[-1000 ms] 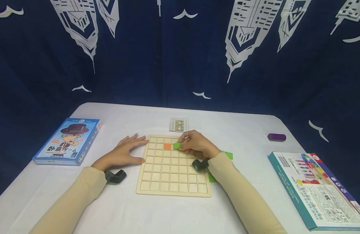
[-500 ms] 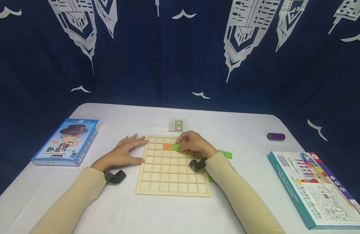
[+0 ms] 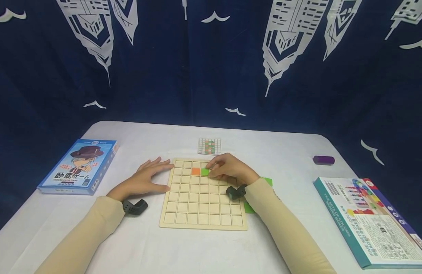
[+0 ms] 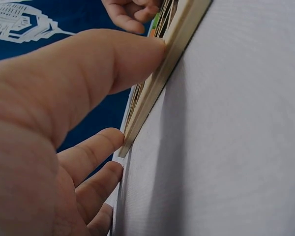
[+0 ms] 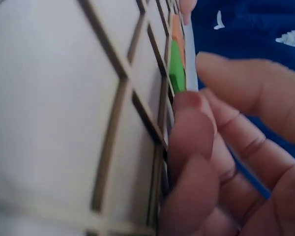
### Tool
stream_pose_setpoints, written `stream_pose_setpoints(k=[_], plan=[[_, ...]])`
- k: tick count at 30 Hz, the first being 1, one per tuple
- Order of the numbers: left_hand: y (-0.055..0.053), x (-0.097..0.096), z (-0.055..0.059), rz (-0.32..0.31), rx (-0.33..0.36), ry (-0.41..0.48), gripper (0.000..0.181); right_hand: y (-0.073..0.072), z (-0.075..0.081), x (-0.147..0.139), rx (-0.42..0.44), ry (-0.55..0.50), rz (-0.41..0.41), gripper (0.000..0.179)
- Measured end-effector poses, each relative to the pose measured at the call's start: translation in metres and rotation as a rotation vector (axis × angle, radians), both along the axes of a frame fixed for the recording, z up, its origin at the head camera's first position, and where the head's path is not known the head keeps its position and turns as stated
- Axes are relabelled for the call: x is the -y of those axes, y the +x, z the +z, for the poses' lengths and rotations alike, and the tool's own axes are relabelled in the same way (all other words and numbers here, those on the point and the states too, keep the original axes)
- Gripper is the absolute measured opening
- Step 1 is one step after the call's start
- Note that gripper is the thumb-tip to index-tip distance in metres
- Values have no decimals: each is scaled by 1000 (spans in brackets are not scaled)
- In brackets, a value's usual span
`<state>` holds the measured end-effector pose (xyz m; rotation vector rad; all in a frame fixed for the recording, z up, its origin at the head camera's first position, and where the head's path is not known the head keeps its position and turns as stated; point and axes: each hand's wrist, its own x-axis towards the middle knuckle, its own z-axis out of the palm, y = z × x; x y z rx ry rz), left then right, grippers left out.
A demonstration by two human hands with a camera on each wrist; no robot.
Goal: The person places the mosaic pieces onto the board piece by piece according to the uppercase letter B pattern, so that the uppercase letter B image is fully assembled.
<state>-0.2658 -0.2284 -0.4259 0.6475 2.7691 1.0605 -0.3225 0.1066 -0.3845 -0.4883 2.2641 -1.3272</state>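
My left hand (image 3: 144,179) rests at the left edge of the wooden grid board (image 3: 198,219), its fingers spread. In the left wrist view, the thumb (image 4: 132,54) touches the board's rim. On the board, an orange square tile (image 3: 195,171) lies in the second row from the far edge. A green square tile (image 3: 204,172) sits in the cell to its right, partly hidden by my right hand (image 3: 231,169). One bent fingertip (image 5: 189,101) is at the green tile's edge in the right wrist view; another finger stands apart from it.
Several green tiles (image 3: 247,207) lie right of the board, partly under my right forearm. A printed pattern card (image 3: 209,146) lies beyond the board. A blue game box (image 3: 78,166) is left; a white-and-teal box (image 3: 375,222) and a purple cylinder (image 3: 324,160) are right.
The green tile has shifted left and now lies flat beside the orange tile. My right fingers have loosened from it, and the forearm has shifted slightly right. The left hand stays put.
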Motion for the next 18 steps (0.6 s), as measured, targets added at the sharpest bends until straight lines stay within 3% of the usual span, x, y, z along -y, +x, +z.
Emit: stream_pose_setpoints(k=[7,18], plan=[[0,0,-1,1,-4,-5,88,-3,3,-18,35,-53,53,34],[1,0,1,0,-6,-10,88,-3,7,-57,38,-143,29,38]])
